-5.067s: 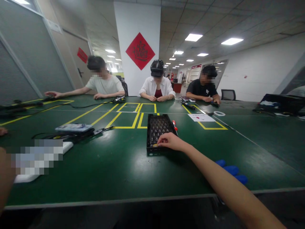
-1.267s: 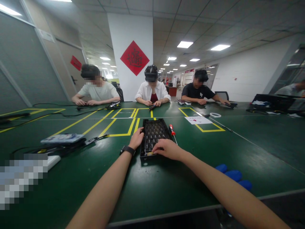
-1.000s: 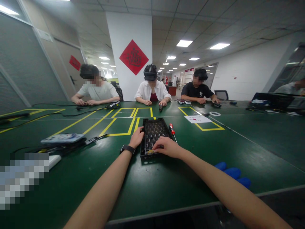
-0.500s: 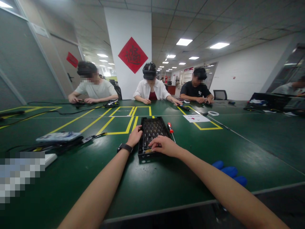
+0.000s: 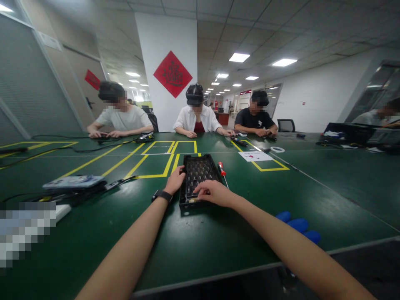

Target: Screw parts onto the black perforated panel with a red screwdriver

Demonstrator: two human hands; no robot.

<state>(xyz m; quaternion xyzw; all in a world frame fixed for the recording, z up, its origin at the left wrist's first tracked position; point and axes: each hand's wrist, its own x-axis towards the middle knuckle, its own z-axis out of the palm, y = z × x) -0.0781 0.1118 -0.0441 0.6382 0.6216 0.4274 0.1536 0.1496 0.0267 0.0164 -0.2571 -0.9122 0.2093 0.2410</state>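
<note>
Right hand (image 5: 208, 192): over the near end of the black case, thumb and fingertips bunched; we cannot tell whether they pinch anything. Yellowish piece (image 5: 192, 200): small, inside the case along its near wall, just beside those fingertips.

Left hand (image 5: 175, 180): fingers against the case's left wall; we cannot tell whether they clasp it or merely rest. Dark watch (image 5: 163, 195) at that wrist.

Black case (image 5: 186, 208): between our two hands, flat on the green worktop (image 5: 187, 246), long sides running away from the near edge; rows of small metal pieces (image 5: 199, 167) within.

Changes: five seconds ago we see the right hand alone at the case; the left is now at its wall. Just over a second ago the person in the white shirt (image 5: 210, 118) has a dark tool (image 5: 240, 142) in front of the body; it now lies farther right.

Red-handled screwdriver (image 5: 221, 168): just beside the case's right wall, shaft pointing toward the near edge.

Obstruction: our right hand hides the case's near right corner.

Blue rounded objects (image 5: 298, 225): toward the near edge, right of our right forearm. Paper sheet (image 5: 254, 156) and white ring (image 5: 277, 149): beyond the screwdriver, toward the far edge. Pale flat device (image 5: 74, 182) upon black cables (image 5: 86, 193): left side. White object (image 5: 63, 213): nearer the left corner, partly pixelated.

Far edge, seated: the person in white, between one in a pale T-shirt (image 5: 125, 121) and one in black (image 5: 256, 121).
</note>
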